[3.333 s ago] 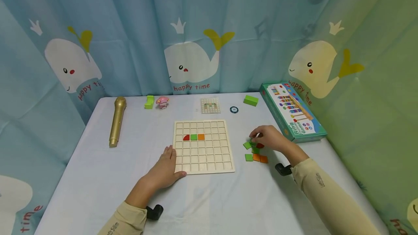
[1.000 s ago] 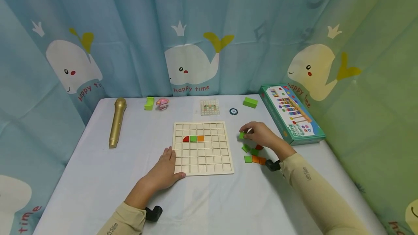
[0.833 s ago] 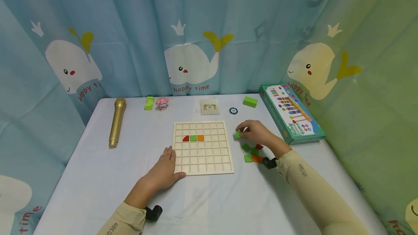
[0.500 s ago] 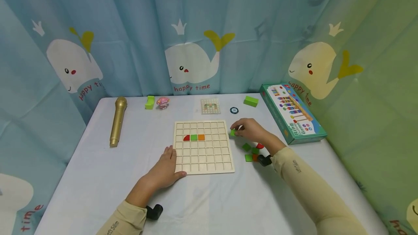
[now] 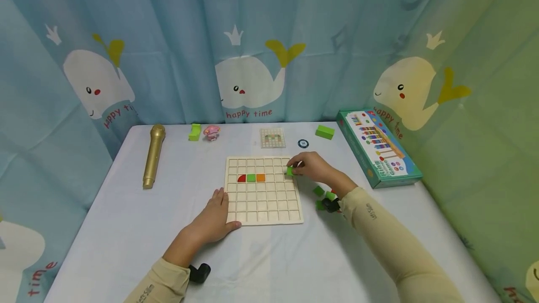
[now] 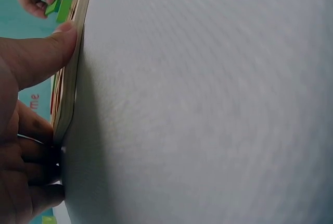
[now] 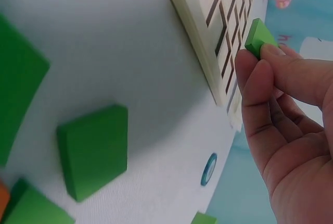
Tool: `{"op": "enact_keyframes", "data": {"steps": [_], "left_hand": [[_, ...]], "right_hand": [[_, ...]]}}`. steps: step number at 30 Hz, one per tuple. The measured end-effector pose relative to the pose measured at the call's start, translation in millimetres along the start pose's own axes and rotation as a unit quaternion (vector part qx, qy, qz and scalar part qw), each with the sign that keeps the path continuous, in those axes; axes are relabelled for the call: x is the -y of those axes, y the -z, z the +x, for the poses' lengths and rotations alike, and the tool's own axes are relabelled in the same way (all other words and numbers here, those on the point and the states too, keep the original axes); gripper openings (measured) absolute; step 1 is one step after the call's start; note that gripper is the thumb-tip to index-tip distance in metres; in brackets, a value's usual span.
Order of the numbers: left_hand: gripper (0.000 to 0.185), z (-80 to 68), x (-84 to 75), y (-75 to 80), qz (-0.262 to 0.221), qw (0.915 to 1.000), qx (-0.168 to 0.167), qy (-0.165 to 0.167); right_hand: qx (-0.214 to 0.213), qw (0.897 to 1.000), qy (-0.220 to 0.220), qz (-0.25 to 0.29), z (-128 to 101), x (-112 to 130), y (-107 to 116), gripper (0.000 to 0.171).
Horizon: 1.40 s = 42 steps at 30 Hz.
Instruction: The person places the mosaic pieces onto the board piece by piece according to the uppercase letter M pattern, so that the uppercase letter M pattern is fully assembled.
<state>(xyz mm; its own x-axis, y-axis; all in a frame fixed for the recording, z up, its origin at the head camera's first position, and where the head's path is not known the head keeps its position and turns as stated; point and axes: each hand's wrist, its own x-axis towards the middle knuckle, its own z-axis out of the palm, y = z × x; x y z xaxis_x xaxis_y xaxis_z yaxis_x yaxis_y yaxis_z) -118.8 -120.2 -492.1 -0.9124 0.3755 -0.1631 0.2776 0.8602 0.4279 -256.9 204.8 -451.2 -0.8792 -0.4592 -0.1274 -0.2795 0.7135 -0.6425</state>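
Note:
A wooden grid board (image 5: 264,205) lies in the middle of the table, with a red quarter-round, a green and an orange tile (image 5: 251,177) in one row. My right hand (image 5: 309,167) pinches a small green square tile (image 5: 290,170) (image 7: 258,36) between thumb and fingertips, just over the board's right edge (image 7: 195,31). My left hand (image 5: 212,219) lies flat on the table and presses against the board's lower left corner; its thumb (image 6: 44,52) touches the board's edge (image 6: 67,99). Loose green tiles (image 5: 318,191) (image 7: 93,151) lie right of the board under my right forearm.
A gold microphone (image 5: 152,155) lies at the left. Along the back stand a green block (image 5: 194,132), a pink toy (image 5: 211,132), a pattern card (image 5: 272,138), a round token (image 5: 302,143) and another green block (image 5: 324,132). A toy box (image 5: 377,147) lies at the right. Curtains surround the table.
My right hand picked a green tile from the pile right of the board and carried it left to the board's right edge. The left hand has stayed at the board's corner.

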Motion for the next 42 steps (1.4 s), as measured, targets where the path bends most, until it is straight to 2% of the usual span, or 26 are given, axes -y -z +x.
{"op": "enact_keyframes", "data": {"steps": [5, 17, 42], "left_hand": [[0.094, -1.0, 1.3, -1.0, -0.003, 1.0, -0.002, -0.004], [0.094, 0.2, 2.4, -2.6, 0.003, 1.0, -0.007, -0.005], [0.094, 0.2, -0.7, -0.1, 0.007, 0.9999, -0.007, -0.003]], "right_hand": [[0.008, 1.0, 0.008, 0.009, 3.4, 4.3, -6.2, 0.022], [0.011, 0.999, 0.036, -0.013, 15.1, 15.0, -17.4, 0.019], [0.022, 0.999, 0.039, -0.03, 33.4, 26.0, -41.9, 0.01]]}}
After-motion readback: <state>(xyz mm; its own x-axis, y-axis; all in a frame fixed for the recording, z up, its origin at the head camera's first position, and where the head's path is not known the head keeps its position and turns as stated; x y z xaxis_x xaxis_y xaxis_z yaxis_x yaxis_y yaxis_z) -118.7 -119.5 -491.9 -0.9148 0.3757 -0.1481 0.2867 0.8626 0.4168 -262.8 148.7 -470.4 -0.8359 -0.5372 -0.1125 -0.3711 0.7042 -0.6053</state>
